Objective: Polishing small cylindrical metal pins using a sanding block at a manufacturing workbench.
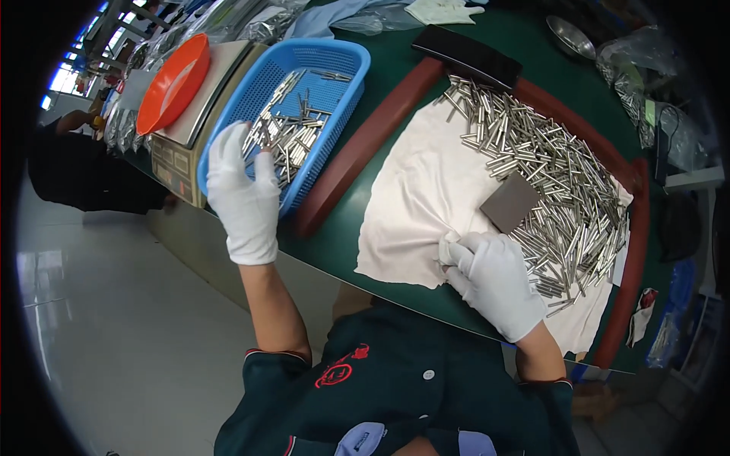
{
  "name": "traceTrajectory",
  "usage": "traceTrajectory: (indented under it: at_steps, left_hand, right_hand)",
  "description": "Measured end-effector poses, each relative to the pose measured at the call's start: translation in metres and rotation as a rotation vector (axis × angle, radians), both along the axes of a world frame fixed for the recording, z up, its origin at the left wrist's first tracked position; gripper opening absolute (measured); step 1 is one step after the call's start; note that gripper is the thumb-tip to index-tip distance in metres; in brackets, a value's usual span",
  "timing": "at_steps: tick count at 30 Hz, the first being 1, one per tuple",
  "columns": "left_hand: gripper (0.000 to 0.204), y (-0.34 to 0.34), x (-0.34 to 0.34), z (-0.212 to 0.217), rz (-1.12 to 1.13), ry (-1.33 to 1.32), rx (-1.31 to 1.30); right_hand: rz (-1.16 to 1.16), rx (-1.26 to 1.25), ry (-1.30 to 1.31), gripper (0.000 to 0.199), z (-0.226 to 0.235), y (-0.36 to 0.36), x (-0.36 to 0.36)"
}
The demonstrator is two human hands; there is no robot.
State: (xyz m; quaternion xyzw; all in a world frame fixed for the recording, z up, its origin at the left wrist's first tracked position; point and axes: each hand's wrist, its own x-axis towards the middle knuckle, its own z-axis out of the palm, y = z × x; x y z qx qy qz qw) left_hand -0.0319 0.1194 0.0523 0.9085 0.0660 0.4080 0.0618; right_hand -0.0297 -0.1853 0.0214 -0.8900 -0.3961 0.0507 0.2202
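My left hand (245,196), in a white glove, is over the near left side of a blue plastic basket (351,62). Its thumb stands apart from the fingers, and I see nothing held between them. Slim metal pins (293,140) lie loose inside the basket. My right hand (494,283), gloved too, pinches a fold of cream cloth (411,190) near the table's front edge. Beside that hand, a large heap of similar metal pins (566,182) covers the cloth's right part. A dark brown square block (510,203) rests at the heap's left side.
Reddish-brown bars (372,144) frame the cloth on the green table (395,64). A black phone-like slab (468,57) lies across the far corner. An orange dish (175,83) sits on a scale left of the basket. Plastic bags (646,61) and a metal bowl (570,38) are far right.
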Motion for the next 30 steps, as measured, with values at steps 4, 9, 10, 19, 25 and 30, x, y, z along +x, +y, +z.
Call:
traceTrajectory:
  at_steps: [4, 9, 10, 19, 25, 30]
  left_hand:
    - [0.026, -0.050, -0.039, -0.003, -0.372, 0.194, -0.307]
    - [0.037, -0.090, -0.073, -0.039, -0.797, 0.663, -0.161]
    - [0.039, -0.093, -0.075, -0.040, -0.782, 0.759, -0.119]
    - [0.033, -0.059, -0.105, -0.054, -0.714, 0.654, -0.096]
    - [0.030, -0.056, -0.100, -0.044, -0.701, 0.515, -0.063]
    - [0.043, -0.081, -0.076, -0.026, -0.845, 0.524, -0.080]
  right_hand:
    - [0.057, 0.164, 0.169, 0.009, -0.005, -0.004, 0.004]
    - [-0.243, 0.631, 1.005, 0.008, 0.037, -0.023, 0.009]
    - [-0.269, 0.593, 0.826, 0.007, 0.028, -0.029, 0.009]
    - [0.161, 0.016, 0.190, 0.025, 0.010, -0.021, 0.001]
    - [-0.230, 0.238, -0.043, 0.017, 0.036, -0.052, 0.016]
    - [-0.428, 0.031, -0.425, 0.044, 0.021, -0.048, 0.027]
